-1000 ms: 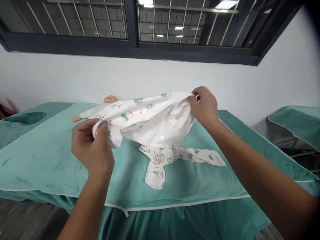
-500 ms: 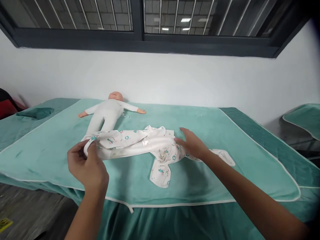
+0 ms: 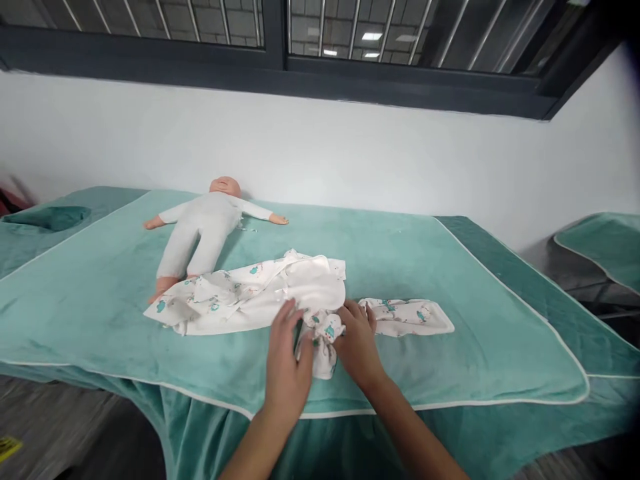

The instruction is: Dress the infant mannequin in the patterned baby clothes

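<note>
The printed white baby garment (image 3: 307, 277) lies at the centre of the frame on the green bed cover (image 3: 480, 347), its left end in front of the feet of the doll (image 3: 207, 213) at upper left. The left hand (image 3: 286, 367) is half open, fingers spread; the right hand (image 3: 357, 337) is curled at the cloth. Both flank a gathered section, presumably to keep it bunched. Whether either grips cannot be told: fingers hide the contact. Forearms are cut off.
</note>
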A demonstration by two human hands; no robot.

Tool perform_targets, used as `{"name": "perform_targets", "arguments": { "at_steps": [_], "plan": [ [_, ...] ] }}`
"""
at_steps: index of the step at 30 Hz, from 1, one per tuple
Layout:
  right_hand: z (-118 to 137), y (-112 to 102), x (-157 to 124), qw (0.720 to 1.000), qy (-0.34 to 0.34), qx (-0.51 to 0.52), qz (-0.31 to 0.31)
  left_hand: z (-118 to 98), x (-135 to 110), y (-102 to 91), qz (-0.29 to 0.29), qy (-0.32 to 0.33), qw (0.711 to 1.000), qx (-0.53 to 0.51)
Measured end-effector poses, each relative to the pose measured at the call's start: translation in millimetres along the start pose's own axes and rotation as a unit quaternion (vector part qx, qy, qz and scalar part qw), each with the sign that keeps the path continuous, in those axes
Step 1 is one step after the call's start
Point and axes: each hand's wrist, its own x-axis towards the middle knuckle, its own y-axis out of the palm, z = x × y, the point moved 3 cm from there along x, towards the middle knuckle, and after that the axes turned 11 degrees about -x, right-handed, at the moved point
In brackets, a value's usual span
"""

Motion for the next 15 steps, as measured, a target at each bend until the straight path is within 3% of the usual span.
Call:
{"name": "perform_targets", "arguments": {
  "at_steps": [2,4,7,10,12,15],
  "plan": [
    [5.0,-10.0,-0.3,0.991,0.007,0.131,0.013,1.2,-14.0,8.0,0.053,-0.045,0.997,-0.042],
    [9.1,-21.8,-5.6,0.947,0.026,0.315,0.053,0.0,-26.7,13.1,0.1,-0.079,0.989,-0.078],
    [12.1,-34.8,-19.4,0.811,0.121,0.564,0.1,-8.7,-42.4,21.6,0.138,-0.08,0.981,-0.11],
    [11.8,-41.4,-31.0,0.683,0.225,0.686,0.105,-19.0,-54.0,31.0,0.129,-0.035,0.984,-0.114],
    [9.8,-46.5,-34.9,0.644,0.252,0.715,0.103,-22.8,-60.4,35.9,0.122,0.008,0.988,-0.098],
    [1.9,-56.3,-43.3,0.621,0.262,0.73,0.114,-21.3,-67.6,39.1,0.123,0.051,0.99,-0.045]
  ]
}}
